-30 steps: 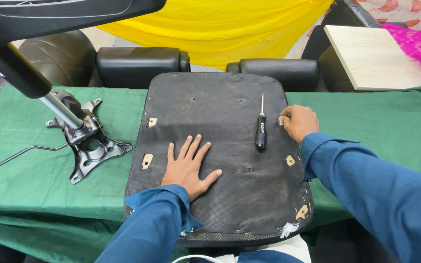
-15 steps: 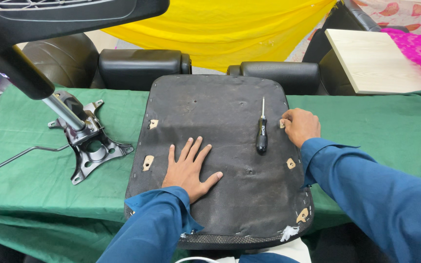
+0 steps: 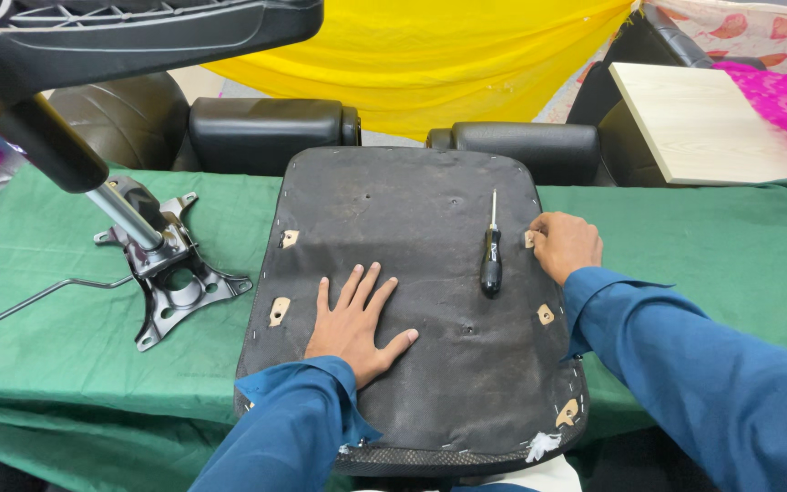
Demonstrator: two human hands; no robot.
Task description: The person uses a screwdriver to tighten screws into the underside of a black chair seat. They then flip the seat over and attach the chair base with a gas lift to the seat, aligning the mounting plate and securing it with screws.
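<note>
Nothing has moved since the earlier frames: both hands stay on the one black seat base [image 3: 412, 273], which lies underside up on the green-covered table [image 3: 730, 264]. Left hand [image 3: 354, 323] lies flat on it, fingers spread. Right hand [image 3: 565, 244] rests at its right edge, fingers curled over a tan mounting hole. One screwdriver [image 3: 491, 255] lies just left of that hand. One metal chair mechanism [image 3: 170, 273] sits left of the base.

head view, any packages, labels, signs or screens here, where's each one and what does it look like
None in view: no package, label, sign or screen.
The left hand lies flat on the black seat base.
The right hand rests at its right edge, beside a black-handled screwdriver.
</note>
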